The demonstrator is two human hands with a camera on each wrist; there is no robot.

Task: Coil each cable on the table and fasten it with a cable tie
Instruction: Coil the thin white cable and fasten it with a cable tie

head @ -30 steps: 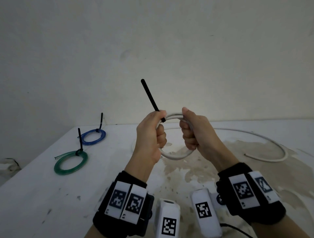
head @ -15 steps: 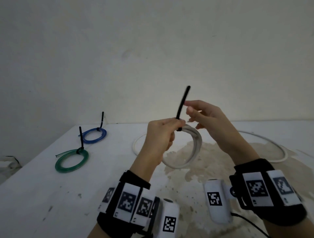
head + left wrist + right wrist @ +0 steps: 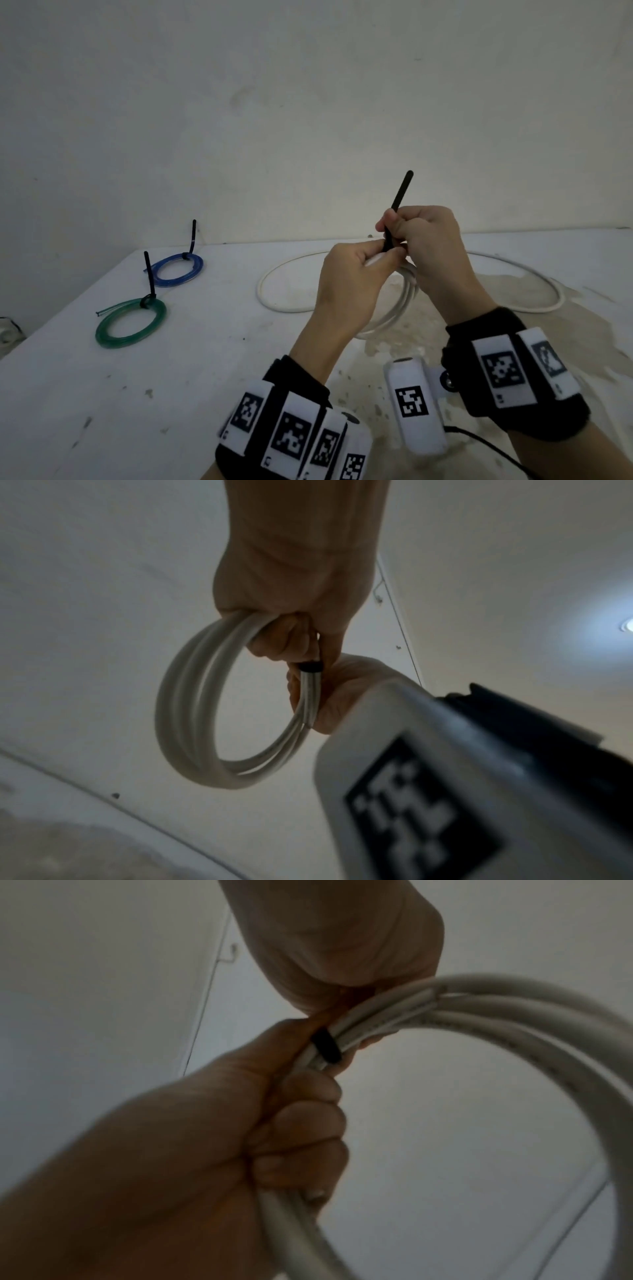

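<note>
Left hand (image 3: 352,274) gripping white coil (image 3: 192,710), right hand (image 3: 428,246) pinching black tie (image 3: 399,202) tail at 1 o'clock — uneven pull risks loops slipping free.

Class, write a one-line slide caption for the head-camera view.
Left hand holds a coiled white cable while right hand pulls a black cable tie around it.

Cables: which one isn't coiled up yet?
The loose white cable, sprawled in one wide loop on the table. The blue coil and green coil already wear black ties.
</note>
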